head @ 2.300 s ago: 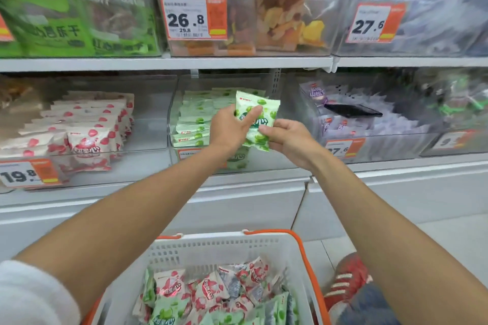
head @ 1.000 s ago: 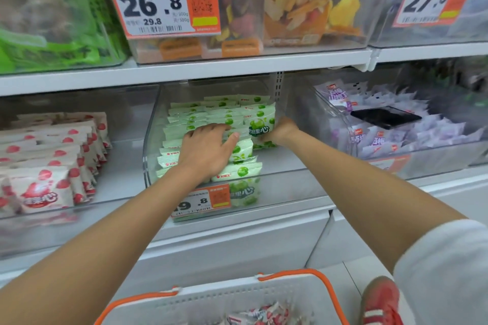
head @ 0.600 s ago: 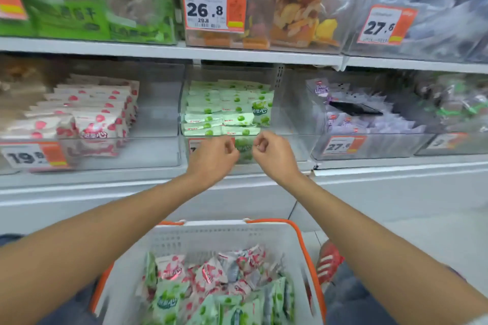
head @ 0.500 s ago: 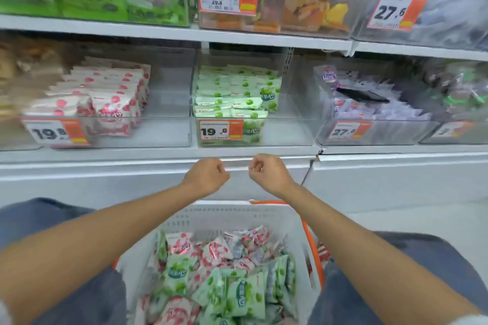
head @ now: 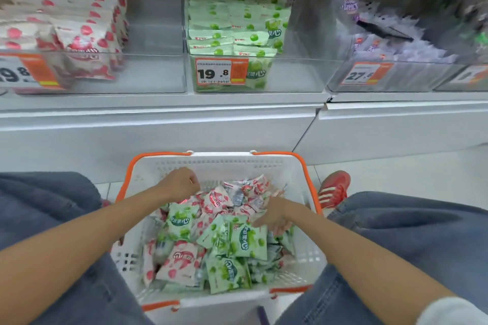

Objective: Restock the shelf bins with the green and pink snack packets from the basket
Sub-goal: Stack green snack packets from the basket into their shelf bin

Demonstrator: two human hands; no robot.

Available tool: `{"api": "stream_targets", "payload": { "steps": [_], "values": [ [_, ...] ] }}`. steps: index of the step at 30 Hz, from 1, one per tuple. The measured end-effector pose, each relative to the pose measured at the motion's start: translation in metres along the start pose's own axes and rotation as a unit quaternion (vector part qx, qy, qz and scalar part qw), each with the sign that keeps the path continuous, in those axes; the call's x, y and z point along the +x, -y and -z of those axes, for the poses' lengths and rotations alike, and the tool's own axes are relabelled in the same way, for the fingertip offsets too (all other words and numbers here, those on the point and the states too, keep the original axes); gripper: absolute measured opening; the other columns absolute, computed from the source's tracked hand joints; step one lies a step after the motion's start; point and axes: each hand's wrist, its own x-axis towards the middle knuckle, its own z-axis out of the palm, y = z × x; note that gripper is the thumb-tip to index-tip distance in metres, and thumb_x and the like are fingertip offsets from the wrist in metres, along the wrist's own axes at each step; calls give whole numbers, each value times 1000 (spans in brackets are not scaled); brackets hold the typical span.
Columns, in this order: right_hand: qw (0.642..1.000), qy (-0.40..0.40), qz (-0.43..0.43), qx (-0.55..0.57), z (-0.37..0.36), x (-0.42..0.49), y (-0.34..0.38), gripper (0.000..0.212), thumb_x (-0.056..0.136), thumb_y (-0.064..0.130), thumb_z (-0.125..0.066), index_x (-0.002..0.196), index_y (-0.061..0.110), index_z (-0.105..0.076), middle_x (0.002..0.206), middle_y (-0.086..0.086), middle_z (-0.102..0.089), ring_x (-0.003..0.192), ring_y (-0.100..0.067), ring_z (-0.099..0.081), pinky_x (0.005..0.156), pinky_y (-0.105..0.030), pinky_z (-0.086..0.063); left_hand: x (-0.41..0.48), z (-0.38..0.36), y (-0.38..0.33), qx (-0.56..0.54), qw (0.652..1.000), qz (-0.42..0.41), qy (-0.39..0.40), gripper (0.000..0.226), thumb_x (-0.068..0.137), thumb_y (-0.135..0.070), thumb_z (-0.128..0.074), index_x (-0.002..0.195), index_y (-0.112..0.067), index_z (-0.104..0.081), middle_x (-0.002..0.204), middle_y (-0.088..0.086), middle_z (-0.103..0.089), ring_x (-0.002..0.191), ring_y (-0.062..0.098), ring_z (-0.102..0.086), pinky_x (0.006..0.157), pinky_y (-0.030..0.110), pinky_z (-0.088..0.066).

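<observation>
L forearm (head: 79, 235) and R forearm (head: 356, 253) are bare. Both reach fwd & down from the lower corners, coming closer toward the middle. L hand (head: 182, 183) is further fwd, back of hand up, fingers curled in a loose fist w/ nothing in it. R hand (head: 274, 215) is nearer, wrist bent down, fingers (head: 281, 229) pointing downward, thumb out to the left; tips blurred. Hands are apart. White sleeve (head: 454, 311) on R upper arm.

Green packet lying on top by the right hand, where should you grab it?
Probably pinch its upper right corner from above with the right hand. The green packet lies flat and face up, on top in the basket, and that corner lies closest to that hand.
</observation>
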Motion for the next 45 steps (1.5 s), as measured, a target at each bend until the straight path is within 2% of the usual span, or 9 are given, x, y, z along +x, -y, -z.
{"api": "stream_targets", "payload": {
  "steps": [5,14,17,21,26,30,33,38,45],
  "values": [
    [999,-33,-10,37,-21,2,9,56,83,41,-74,111,-5,-58,70,-7,-69,50,-12,-62,52,-24,-54,-1,-12,-3,-2,999,-34,15,23,92,-15,-56,72,-11,-66,69,-7,-62,64,5,-56,61,19,-39],
    [995,-99,-11,13,-41,5,-3,28,79,23,-78,76,7,-55,63,-1,-58,51,-10,-56,63,-26,-54,-4,-27,-13,14,996,-58,64,16,95,-16,-53,89,-8,-66,95,-4,-64,77,13,-60,76,31,-51],
    [978,-195,73,-26,-29,4,11,36,81,6,-65,57,16,-40,56,-2,-43,51,-16,-46,63,-32,-51,-5,-29,-16,0,996,-75,50,22,101,-28,-48,104,-11,-61,114,2,-63,95,16,-57,82,28,-44],
    [916,-289,259,-96,13,-23,36,16,91,6,-52,82,17,-45,76,-1,-53,72,-21,-50,64,-35,-41,-5,-21,-35,-94,985,-146,-6,56,101,-51,-36,142,-15,-45,142,0,-51,128,18,-49,106,33,-39],
    [866,-297,371,155,89,-68,60,6,90,16,-67,94,16,-63,84,2,-68,80,-14,-65,75,-28,-53,-1,20,-93,-105,952,-215,-191,54,91,-67,-30,83,-23,-61,76,-10,-60,75,17,-60,67,31,-41],
    [846,-208,315,377,142,-93,53,52,78,26,-80,122,10,-58,112,-7,-70,102,-17,-68,88,-31,-55,6,62,-142,-198,893,-193,-356,43,101,-45,-44,60,-29,-42,58,-11,-47,60,18,-47,57,34,-32],
    [846,-108,330,405,163,-110,49,34,87,15,-70,118,3,-64,112,-11,-71,97,-19,-69,81,-26,-56,10,94,-174,-183,870,-193,-415,52,101,-45,-45,55,-24,-35,50,-6,-39,48,14,-36,52,35,-27],
    [801,-222,363,422,220,-124,53,29,85,15,-72,110,0,-68,107,-15,-72,97,-25,-68,92,-35,-53,32,148,-224,-173,838,-229,-464,53,101,-46,-44,55,-20,-38,51,-4,-41,49,15,-37,51,35,-26],
    [726,-388,315,473,326,-76,46,20,83,14,-75,97,1,-69,101,-14,-72,83,-21,-65,69,-30,-53,95,205,-211,107,929,-132,-327,60,98,-61,-24,123,-19,-60,118,6,-66,113,27,-57,98,46,-42]
  ]
}}
